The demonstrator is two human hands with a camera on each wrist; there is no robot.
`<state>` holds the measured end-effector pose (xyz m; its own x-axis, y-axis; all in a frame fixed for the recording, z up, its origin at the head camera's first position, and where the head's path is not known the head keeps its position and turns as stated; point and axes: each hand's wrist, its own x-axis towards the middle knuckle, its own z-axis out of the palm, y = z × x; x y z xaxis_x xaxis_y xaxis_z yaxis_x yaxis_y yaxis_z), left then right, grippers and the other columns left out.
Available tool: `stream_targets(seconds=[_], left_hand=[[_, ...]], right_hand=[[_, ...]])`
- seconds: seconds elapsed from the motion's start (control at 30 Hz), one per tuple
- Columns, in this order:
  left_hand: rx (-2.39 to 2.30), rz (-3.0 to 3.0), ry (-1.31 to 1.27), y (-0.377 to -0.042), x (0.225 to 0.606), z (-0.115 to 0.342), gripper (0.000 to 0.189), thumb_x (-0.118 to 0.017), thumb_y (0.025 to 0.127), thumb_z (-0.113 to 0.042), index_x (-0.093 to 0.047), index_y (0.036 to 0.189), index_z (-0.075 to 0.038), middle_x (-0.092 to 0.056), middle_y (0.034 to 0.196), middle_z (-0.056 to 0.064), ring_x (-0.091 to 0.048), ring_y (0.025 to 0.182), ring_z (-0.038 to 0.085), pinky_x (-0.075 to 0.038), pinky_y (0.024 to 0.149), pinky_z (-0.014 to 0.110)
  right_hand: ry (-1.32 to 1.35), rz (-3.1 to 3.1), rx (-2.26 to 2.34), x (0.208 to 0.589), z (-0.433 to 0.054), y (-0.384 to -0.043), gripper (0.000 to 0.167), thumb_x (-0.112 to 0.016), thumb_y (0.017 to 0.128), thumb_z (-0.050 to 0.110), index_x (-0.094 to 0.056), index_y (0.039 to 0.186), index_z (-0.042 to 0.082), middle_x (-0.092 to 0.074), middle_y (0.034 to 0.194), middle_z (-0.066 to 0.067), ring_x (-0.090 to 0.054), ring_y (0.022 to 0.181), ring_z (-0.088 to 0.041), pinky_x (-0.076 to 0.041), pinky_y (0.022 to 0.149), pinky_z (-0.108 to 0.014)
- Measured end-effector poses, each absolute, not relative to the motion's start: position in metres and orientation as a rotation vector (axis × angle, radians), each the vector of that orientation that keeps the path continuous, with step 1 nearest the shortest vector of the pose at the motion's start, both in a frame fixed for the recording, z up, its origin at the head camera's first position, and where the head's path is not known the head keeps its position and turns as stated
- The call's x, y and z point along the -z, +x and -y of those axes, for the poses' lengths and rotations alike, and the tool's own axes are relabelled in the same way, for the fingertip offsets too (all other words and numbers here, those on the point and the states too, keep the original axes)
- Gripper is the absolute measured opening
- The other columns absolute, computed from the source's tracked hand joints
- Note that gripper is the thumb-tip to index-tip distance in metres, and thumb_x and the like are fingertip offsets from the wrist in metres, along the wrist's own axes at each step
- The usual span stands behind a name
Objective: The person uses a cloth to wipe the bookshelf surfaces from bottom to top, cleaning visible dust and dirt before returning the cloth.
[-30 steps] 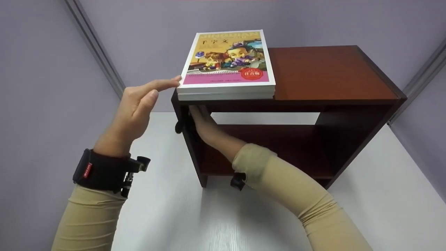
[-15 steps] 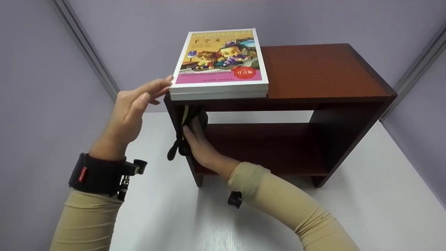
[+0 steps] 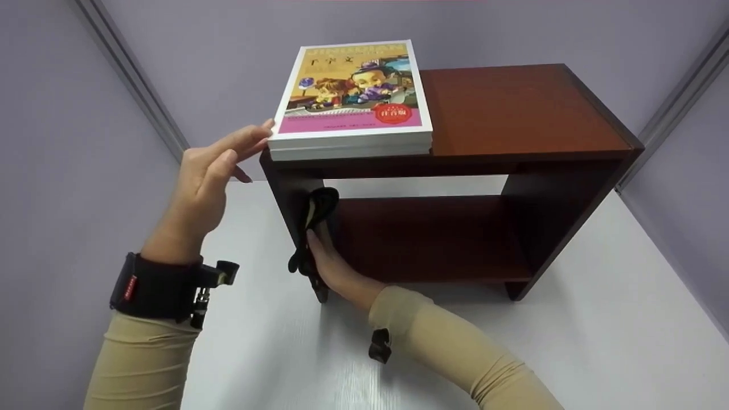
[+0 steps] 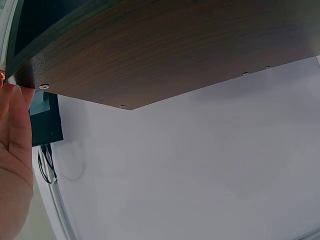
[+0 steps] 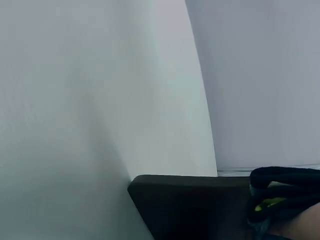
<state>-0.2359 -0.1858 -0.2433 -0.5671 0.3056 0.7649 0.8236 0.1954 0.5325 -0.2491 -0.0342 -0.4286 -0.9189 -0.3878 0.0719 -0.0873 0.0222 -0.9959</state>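
On the left of the dark brown shelf unit's top lies a short stack of books (image 3: 353, 97), the upper one with a cartoon cover. My left hand (image 3: 205, 179) touches the stack's near left corner with extended fingers, the thumb held apart; the left wrist view shows this hand (image 4: 15, 140) at the unit's corner. Lower down, my right hand (image 3: 336, 265) holds a folded black cloth (image 3: 322, 205) against the unit's left side panel (image 3: 285, 193), near its front edge. The right wrist view catches the cloth (image 5: 280, 185) beside the panel edge, most of the hand out of frame.
The two-level shelf unit (image 3: 512, 108) stands on a white surface (image 3: 569, 353). Its lower shelf (image 3: 427, 239) lies right of my right hand. Pale walls (image 3: 512, 28) rise behind and on both sides.
My right hand has slid down along the left side panel with the black cloth. My left hand has stayed by the books. The view has shifted slightly.
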Motion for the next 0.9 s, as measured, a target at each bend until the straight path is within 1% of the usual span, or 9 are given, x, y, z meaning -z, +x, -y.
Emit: stream_targets(seconds=[0.07,0.23,0.27,0.3,0.43,0.47,0.5,0.67,0.9], left_hand=[[1.347,1.987,-1.036,-0.236,0.243,0.187,0.043,-0.032,0.092,-0.013,-0.063,0.116,0.002,-0.060,0.120,0.013,-0.059,0.108,0.025,-0.043,0.054,0.025],[1.320,2.010,-1.034,-0.237,0.243,0.186,0.043,-0.032,0.092,-0.014,-0.063,0.118,0.000,-0.060,0.122,0.009,-0.059,0.109,0.024,-0.046,0.058,0.024],[1.316,2.015,-1.034,-0.237,0.244,0.187,0.043,-0.032,0.092,-0.014,-0.063,0.118,0.000,-0.060,0.122,0.009,-0.059,0.109,0.024,-0.046,0.058,0.024],[1.316,2.017,-1.036,-0.237,0.244,0.187,0.042,-0.032,0.092,-0.013,-0.063,0.118,0.000,-0.060,0.122,0.009,-0.059,0.109,0.025,-0.046,0.058,0.024],[1.310,2.024,-1.029,-0.235,0.243,0.188,0.042,-0.032,0.092,-0.012,-0.063,0.118,-0.001,-0.060,0.122,0.008,-0.059,0.109,0.024,-0.042,0.050,0.024],[1.310,2.022,-1.030,-0.235,0.243,0.188,0.042,-0.032,0.092,-0.012,-0.063,0.118,-0.001,-0.060,0.122,0.008,-0.059,0.109,0.025,-0.042,0.049,0.024],[1.303,2.024,-1.029,-0.235,0.242,0.188,0.042,-0.032,0.092,-0.012,-0.064,0.117,-0.001,-0.060,0.122,0.008,-0.059,0.109,0.024,-0.041,0.049,0.023],[1.274,2.031,-1.026,-0.235,0.242,0.187,0.042,-0.033,0.092,-0.015,-0.064,0.118,-0.002,-0.060,0.123,0.006,-0.059,0.109,0.024,-0.039,0.047,0.023],[1.305,2.010,-1.033,-0.235,0.243,0.187,0.041,-0.034,0.091,-0.014,-0.064,0.116,-0.001,-0.060,0.122,0.008,-0.059,0.109,0.027,-0.038,0.046,0.023]], right_hand=[[-0.469,-2.069,1.997,0.425,0.037,-0.249,0.063,-0.019,0.099,0.049,0.011,0.149,0.026,-0.027,0.143,-0.008,-0.031,0.126,-0.017,-0.017,0.108,-0.036],[-0.367,-2.072,2.016,0.414,0.040,-0.247,0.063,-0.020,0.098,0.053,0.007,0.150,0.029,-0.029,0.144,-0.006,-0.029,0.128,-0.014,-0.016,0.108,-0.036],[-0.374,-2.067,2.037,0.409,0.040,-0.247,0.062,-0.020,0.098,0.051,0.006,0.150,0.029,-0.041,0.136,-0.010,-0.039,0.122,-0.018,-0.022,0.106,-0.036],[-0.403,-2.083,2.052,0.404,0.041,-0.247,0.061,-0.021,0.099,0.049,0.006,0.150,0.028,-0.040,0.137,-0.011,-0.038,0.124,-0.018,-0.022,0.106,-0.036],[-0.607,-2.163,2.093,0.369,0.043,-0.246,0.060,-0.024,0.102,0.038,0.006,0.150,0.018,-0.014,0.154,-0.005,-0.020,0.136,-0.013,-0.017,0.109,-0.034],[-0.663,-2.190,2.106,0.359,0.044,-0.246,0.060,-0.025,0.102,0.035,0.005,0.150,0.016,-0.013,0.154,-0.006,-0.019,0.137,-0.013,-0.017,0.109,-0.032],[-0.698,-2.226,2.104,0.350,0.044,-0.245,0.061,-0.026,0.102,0.034,0.005,0.150,0.012,0.001,0.156,-0.002,-0.005,0.138,-0.009,-0.010,0.111,-0.032],[-0.772,-2.267,2.169,0.317,0.046,-0.244,0.055,-0.029,0.102,0.029,-0.009,0.149,0.007,-0.017,0.151,-0.006,-0.017,0.135,-0.008,-0.013,0.109,-0.026],[-0.687,-2.292,2.146,0.312,0.046,-0.248,0.049,-0.030,0.102,0.032,-0.023,0.145,0.010,-0.031,0.142,-0.003,-0.028,0.128,-0.008,-0.019,0.106,-0.024]])
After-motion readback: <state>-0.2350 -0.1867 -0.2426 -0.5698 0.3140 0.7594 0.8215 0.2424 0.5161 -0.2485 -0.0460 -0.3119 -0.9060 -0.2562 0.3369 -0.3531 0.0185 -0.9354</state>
